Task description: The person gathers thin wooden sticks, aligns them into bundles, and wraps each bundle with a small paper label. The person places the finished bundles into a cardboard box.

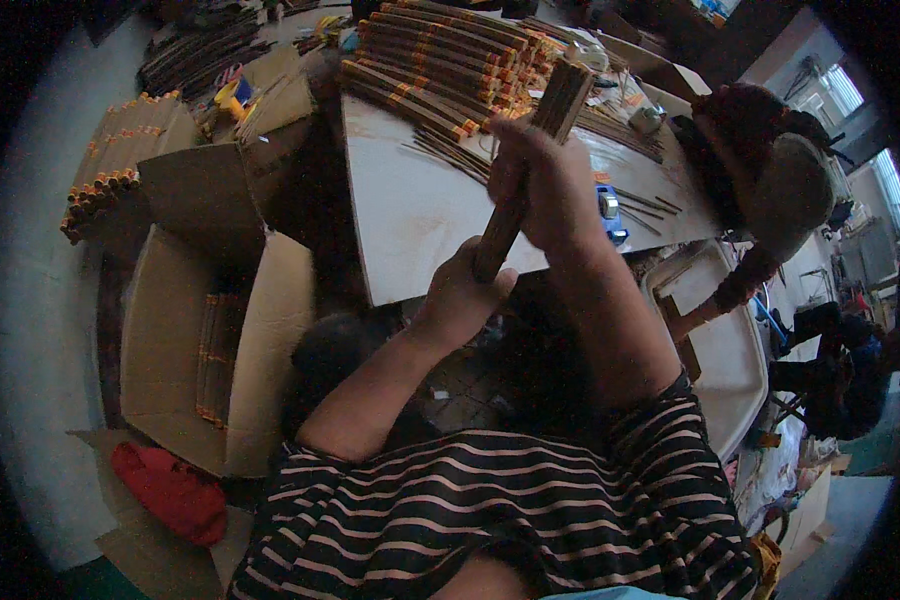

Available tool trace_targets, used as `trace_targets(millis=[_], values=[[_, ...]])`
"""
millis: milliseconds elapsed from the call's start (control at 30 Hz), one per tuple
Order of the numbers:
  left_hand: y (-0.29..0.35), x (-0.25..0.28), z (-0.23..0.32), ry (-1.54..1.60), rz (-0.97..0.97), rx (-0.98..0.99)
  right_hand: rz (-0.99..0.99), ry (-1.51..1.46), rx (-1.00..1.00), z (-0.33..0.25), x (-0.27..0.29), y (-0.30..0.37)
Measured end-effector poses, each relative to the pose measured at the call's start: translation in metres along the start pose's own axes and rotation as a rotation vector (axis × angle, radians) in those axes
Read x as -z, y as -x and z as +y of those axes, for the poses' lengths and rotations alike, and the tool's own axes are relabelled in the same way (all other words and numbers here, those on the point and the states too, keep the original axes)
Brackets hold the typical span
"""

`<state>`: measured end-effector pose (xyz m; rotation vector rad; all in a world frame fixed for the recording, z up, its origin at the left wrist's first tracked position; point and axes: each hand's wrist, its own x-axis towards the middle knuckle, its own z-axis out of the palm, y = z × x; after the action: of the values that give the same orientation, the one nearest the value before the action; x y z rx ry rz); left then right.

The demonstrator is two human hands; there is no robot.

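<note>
In head view, grips brown stick bundle (501,232) with right hand (545,185), clamping round upper half; closes left hand (460,303) round lower end. Holds it tilted over near edge of worktop (400,220). Shows banded bundles (440,60) piled toward far edge, loose sticks (650,203) toward right edge, cardboard box (280,370) beyond left edge.

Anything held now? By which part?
Yes, a stick bundle: left hand at its lower end, right hand around its middle; the top end sticks out.
</note>
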<state>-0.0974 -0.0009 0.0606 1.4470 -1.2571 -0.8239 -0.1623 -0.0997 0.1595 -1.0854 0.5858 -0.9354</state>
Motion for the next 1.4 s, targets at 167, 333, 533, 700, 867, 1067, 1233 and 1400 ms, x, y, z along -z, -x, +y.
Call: trace_targets(millis=[167, 333, 533, 700, 867, 1067, 1233, 1400], values=[[0.008, 0.000, -0.011, 0.147, -0.118, 0.262, 0.171, 0.116, 0.374, -0.037, 0.060, -0.064], [-0.006, 0.021, -0.028, 0.761, 0.078, 0.497, 0.125, 0.920, 0.140, 0.010, 0.156, -0.126], [-0.012, 0.038, -0.034, 0.843, 0.107, 0.583, 0.088, 1.569, -0.016, 0.086, 0.192, -0.165], [-0.014, 0.040, -0.037, 0.804, 0.102, 0.591, 0.046, 1.675, -0.070, 0.100, 0.184, -0.180], [-0.014, 0.044, -0.037, 0.867, 0.082, 0.589, 0.005, 1.704, -0.175, 0.104, 0.195, -0.189], [-0.013, 0.044, -0.037, 0.813, 0.112, 0.566, -0.071, 1.683, 0.165, 0.104, 0.193, -0.174], [-0.011, 0.042, -0.037, 0.803, 0.124, 0.550, -0.089, 1.576, 0.330, 0.105, 0.189, -0.161], [-0.010, 0.039, -0.034, 0.823, 0.123, 0.530, -0.216, 1.401, 0.415, 0.094, 0.191, -0.158]])
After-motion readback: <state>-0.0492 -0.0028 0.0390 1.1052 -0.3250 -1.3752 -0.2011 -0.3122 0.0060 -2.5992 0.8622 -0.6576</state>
